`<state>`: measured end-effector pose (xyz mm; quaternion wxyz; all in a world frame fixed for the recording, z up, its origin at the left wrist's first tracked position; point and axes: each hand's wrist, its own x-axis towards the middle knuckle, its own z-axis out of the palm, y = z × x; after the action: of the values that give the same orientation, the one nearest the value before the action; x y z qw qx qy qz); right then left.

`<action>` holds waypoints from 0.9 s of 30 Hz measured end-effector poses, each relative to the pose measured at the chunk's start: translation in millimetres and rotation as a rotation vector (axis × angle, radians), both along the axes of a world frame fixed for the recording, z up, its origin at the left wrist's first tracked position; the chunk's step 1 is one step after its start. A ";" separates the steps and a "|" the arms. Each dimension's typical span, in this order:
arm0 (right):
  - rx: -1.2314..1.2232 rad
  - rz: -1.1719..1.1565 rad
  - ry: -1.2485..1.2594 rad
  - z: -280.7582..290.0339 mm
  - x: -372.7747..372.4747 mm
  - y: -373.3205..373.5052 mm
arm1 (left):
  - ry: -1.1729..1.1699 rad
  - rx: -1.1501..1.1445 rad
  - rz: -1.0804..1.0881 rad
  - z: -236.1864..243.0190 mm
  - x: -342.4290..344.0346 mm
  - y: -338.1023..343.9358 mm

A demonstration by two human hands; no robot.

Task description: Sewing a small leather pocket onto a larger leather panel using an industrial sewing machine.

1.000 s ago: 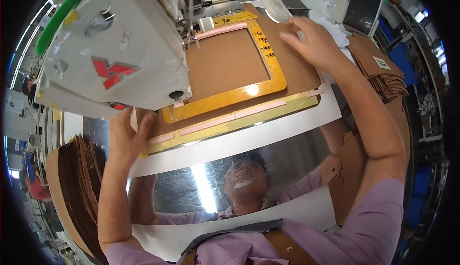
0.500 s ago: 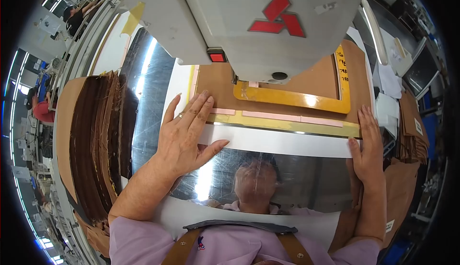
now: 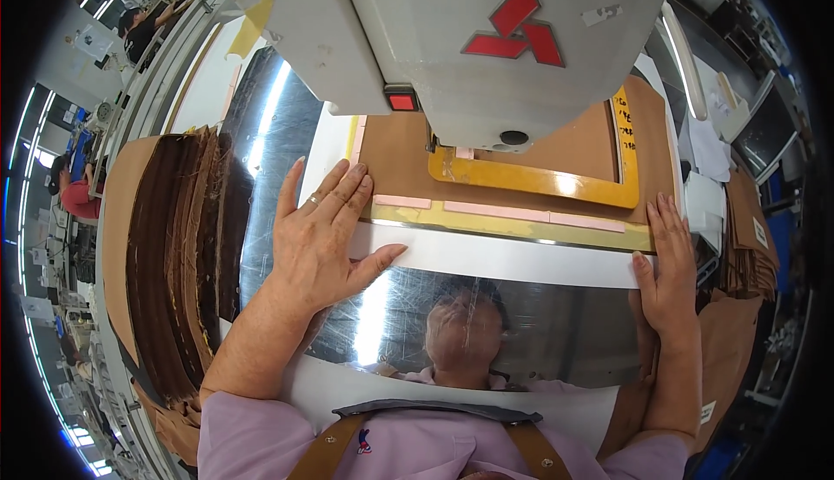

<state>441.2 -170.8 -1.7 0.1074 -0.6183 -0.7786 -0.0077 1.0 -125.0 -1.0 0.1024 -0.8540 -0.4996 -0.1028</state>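
Fingers [image 3: 352, 189] grip nothing: left hand [image 3: 314, 241] spread, right hand [image 3: 670, 271] less, touching both sides of the flat brown sheet [image 3: 398, 152]; maybe straightening, next needing gentle pushes.

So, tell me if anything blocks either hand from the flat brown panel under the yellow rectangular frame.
Nothing visible does: the left hand is at the near left corner of the flat brown panel, the right hand at its near right corner. The yellow rectangular frame and the off-white machine head above stand clear of both hands.
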 end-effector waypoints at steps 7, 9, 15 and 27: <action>0.031 -0.064 -0.015 0.0 4.1 -2.7 | -0.095 -0.172 -0.147 4.0 8.0 8.0; 0.013 -0.041 0.016 -1.1 7.0 -1.2 | -0.064 -0.264 -0.181 3.2 7.6 13.8; 0.021 -0.051 -0.097 -3.8 15.5 -4.4 | -0.097 -0.294 -0.170 3.7 9.2 11.4; 0.237 -0.031 -0.024 -5.4 25.4 -6.6 | -0.140 -0.247 -0.097 -1.5 3.7 8.5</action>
<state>466.5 -177.4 -7.1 0.1704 -0.6129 -0.7639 -0.1088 4.7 -116.5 -2.5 -0.0439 -0.8741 -0.4723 -0.1047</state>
